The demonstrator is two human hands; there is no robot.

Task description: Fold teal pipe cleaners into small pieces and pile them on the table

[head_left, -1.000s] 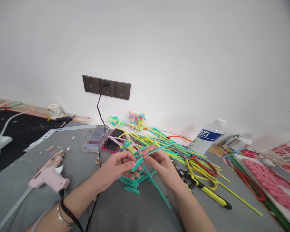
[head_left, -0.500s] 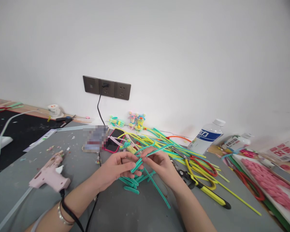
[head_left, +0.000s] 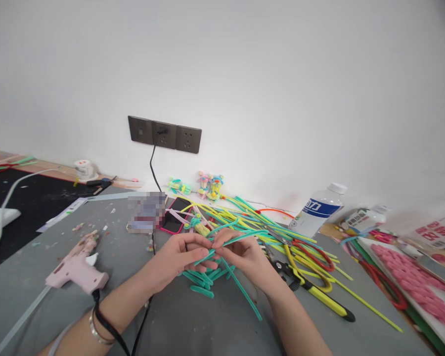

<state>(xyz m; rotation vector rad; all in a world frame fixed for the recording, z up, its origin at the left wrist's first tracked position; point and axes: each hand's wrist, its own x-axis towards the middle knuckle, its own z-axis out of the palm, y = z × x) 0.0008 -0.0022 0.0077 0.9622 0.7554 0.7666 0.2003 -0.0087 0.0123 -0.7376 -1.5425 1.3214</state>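
Note:
Between both hands is a teal pipe cleaner [head_left: 250, 234], bent so that one end comes out by my left fingers and a longer length sticks out to the right. My left hand [head_left: 187, 253] pinches the lower end between thumb and fingers. With its fingertips touching the left ones, my right hand [head_left: 241, 252] pinches the same piece. Short teal pipe cleaner pieces [head_left: 202, 291] lie in a pile on the table below the hands. A longer teal strand [head_left: 246, 294] slants toward the front, under my right hand.
A pink glue gun [head_left: 77, 272] lies left, its black cord passing my left forearm. Yellow-handled pliers [head_left: 326, 299] and red-handled scissors [head_left: 315, 252] lie right among yellow and green pipe cleaners [head_left: 244, 212]. A bottle [head_left: 315, 212], phones [head_left: 174, 216] and small pipe cleaner figures [head_left: 209, 185] stand or lie behind.
The right-hand length of the teal pipe cleaner has swung lower and flatter. My right fingers have shifted slightly left, and less of the piece shows by my left fingers.

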